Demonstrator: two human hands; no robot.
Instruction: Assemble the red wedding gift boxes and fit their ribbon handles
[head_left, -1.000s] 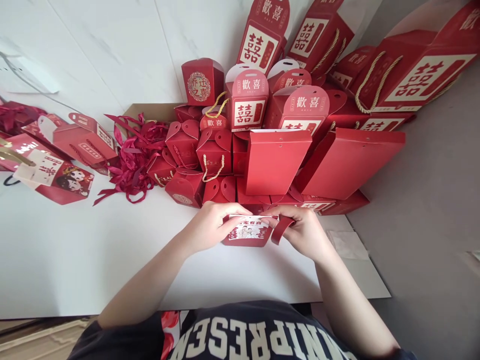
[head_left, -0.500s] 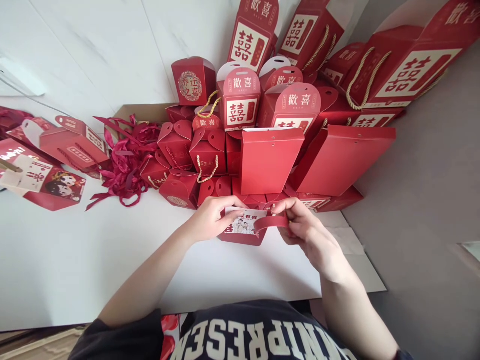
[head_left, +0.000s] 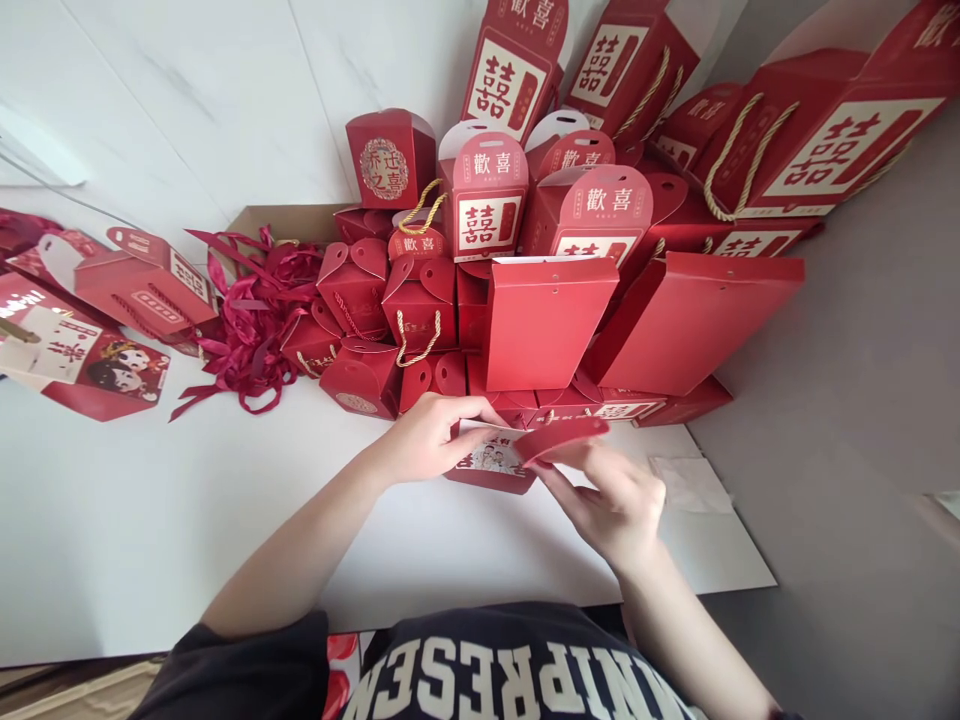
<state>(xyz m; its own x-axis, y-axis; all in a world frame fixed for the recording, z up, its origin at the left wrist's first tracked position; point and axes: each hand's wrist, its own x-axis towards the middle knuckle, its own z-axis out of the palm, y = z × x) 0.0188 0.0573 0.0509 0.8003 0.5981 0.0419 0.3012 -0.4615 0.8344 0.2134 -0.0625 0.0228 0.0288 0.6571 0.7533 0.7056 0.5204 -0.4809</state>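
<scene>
Fingers of the left hand (head_left: 427, 440) curl around the left side of a small red gift box (head_left: 491, 462) and hold it on the white table (head_left: 135, 520). On the right hand (head_left: 615, 500) the fingers are spread out flat under the box's red flap (head_left: 562, 437), touching it. Just behind the box sits a big pile of red gift boxes (head_left: 540, 320). A heap of red ribbons (head_left: 255, 320) lies to the left.

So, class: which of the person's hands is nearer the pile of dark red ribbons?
Left. The left hand is just right of the ribbons; the right hand lies farther right.
</scene>
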